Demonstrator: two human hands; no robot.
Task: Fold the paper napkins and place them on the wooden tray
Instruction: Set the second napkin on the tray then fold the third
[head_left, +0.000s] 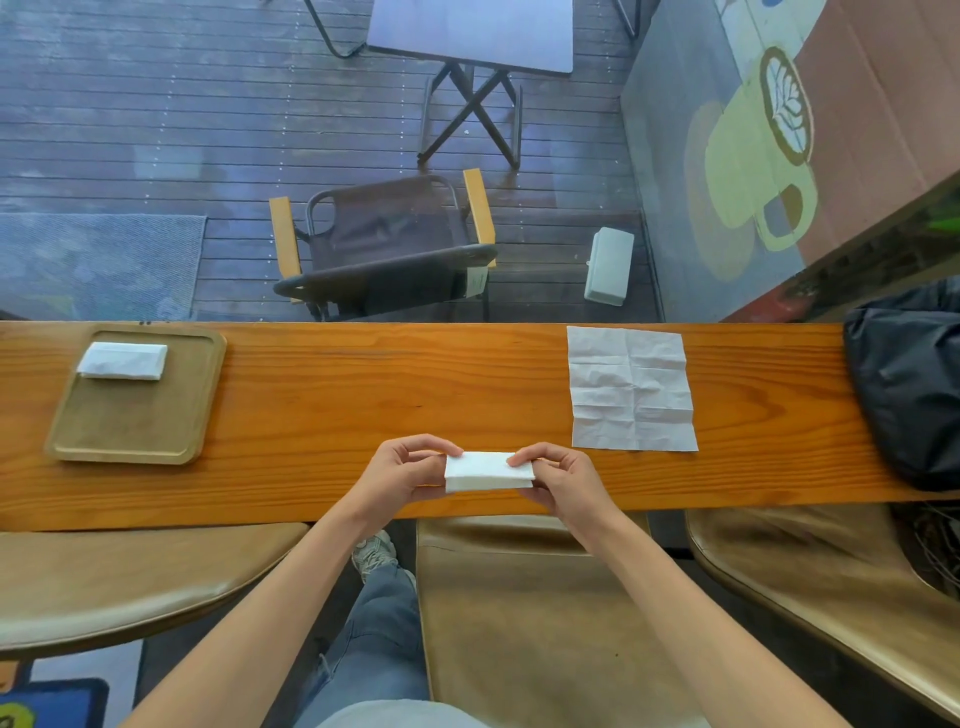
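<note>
A folded napkin (488, 471) is pinched at each end by the left hand (402, 470) and right hand (563, 480), fingers clamped, likely to press its creases. One folded napkin already lies on the wooden tray (124, 447).

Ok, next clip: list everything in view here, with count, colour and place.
folded napkin: 1, white, held between both hands above the counter's near edge
folded napkin on tray: 1, white, tray's far end
unfolded napkin: 1, white, creased, flat on counter, right
wooden tray: 1, brown, counter left
counter: 1, orange wood
black bag: 1, counter's right end
stools: 3, tan, below counter
left hand: pinching napkin's left end
right hand: pinching its right end
</note>
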